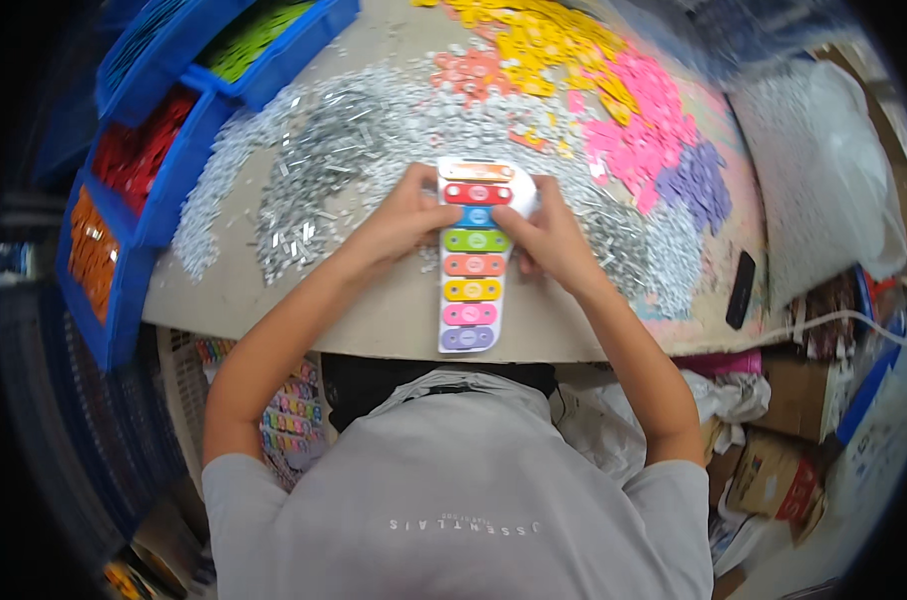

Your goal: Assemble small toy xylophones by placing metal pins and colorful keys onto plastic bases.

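The left hand's (414, 218) fingers are pinching the left edge of a toy xylophone (473, 264), the thumb pressing the left end of its blue bar (479, 216); the right hand's (552, 240) fingers are curling around the opposite edge, that thumb pressing the bar's right end. The xylophone is lying between both hands, neither clearly nearer, its long axis running away from the torso, its purple bar (469, 338) closest. Around it, small silvery-white pieces (424, 115) are covering the surface (394, 315), with yellow strips (539, 60) and pink strips (649, 130) heaping at far right
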Available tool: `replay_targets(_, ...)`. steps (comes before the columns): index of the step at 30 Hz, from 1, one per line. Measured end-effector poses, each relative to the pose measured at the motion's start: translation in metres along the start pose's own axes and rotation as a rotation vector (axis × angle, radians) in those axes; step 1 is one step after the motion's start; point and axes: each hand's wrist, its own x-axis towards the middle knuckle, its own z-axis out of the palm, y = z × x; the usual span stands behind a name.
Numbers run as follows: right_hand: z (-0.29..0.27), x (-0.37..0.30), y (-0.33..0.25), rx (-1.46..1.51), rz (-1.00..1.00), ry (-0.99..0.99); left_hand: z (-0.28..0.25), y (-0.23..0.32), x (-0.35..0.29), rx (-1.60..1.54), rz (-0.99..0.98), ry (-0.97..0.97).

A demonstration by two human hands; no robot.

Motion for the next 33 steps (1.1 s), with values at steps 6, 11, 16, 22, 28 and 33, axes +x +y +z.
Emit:
replay_targets(6, 0.002, 0.002, 0.006, -0.006, -0.051, 0.041, 0.001, 0.006, -0.001, -0.018, -0.004, 0.005)
replay_targets(11, 0.001, -0.019, 0.002, -0.035, -0.075, 0.088, 0.008, -0.009, -0.015, 0.202, 0.127, 0.166)
replay_targets(16, -0.05, -0.075, 0.047, -0.319, -0.496, 0.947, -0.005, -0.024, -0.079, 0.283, 0.309, 0.394)
replay_targets(22, -0.132, -0.139, 0.167, -0.507, -0.037, 0.926, -0.022, -0.063, -0.126, 0.058, 0.265, 0.529)
replay_targets(28, -0.156, -0.152, 0.218, -0.518, -0.075, 0.933, -0.013, -0.059, -0.108, 0.023, 0.339, 0.449)
replay_targets(33, -0.149, -0.143, 0.212, -0.471, -0.05, 0.886, -0.058, -0.019, -0.106, 0.283, 0.521, 0.804)
